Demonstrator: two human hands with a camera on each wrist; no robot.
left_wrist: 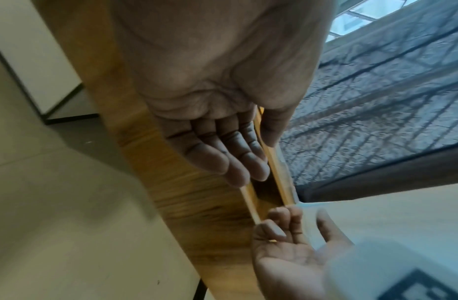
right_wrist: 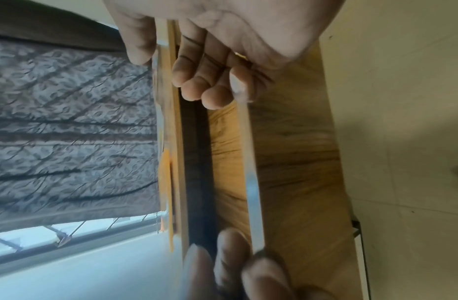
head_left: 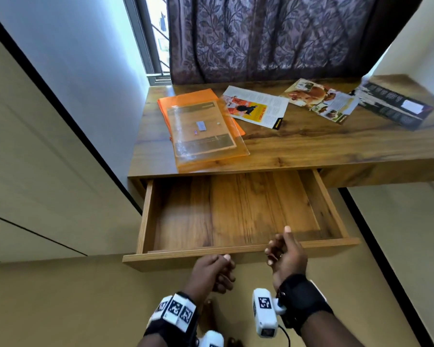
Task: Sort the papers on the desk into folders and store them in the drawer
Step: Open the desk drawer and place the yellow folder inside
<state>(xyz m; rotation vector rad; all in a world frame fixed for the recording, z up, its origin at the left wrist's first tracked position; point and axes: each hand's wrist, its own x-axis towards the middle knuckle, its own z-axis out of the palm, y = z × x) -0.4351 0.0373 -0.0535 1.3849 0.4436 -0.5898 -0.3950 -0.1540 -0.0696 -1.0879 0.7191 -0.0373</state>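
The wooden drawer (head_left: pixel 176 254) under the desk (head_left: pixel 311 146) is pulled far out, and its inside is bare. My left hand (head_left: pixel 223 270) hangs just in front of the drawer's front panel with fingers loosely curled, holding nothing (left_wrist: pixel 258 160). My right hand (head_left: pixel 278 242) hovers over the front rim, thumb up and fingers relaxed, also holding nothing (right_wrist: pixel 171 75). On the desk's left lie two orange folders (head_left: pixel 203 131); the translucent top one has a sheet inside. To their right are a yellow-printed page (head_left: pixel 256 106), a food page (head_left: pixel 318 100) and a dark leaflet (head_left: pixel 393 105).
A patterned curtain (head_left: pixel 261 38) hangs behind the desk, with a barred window (head_left: pixel 158 46) at its left. A tall cupboard front (head_left: pixel 35 159) stands close on the left. A wall (head_left: pixel 411 234) closes in on the right, below the desk's end. The floor is beige tile.
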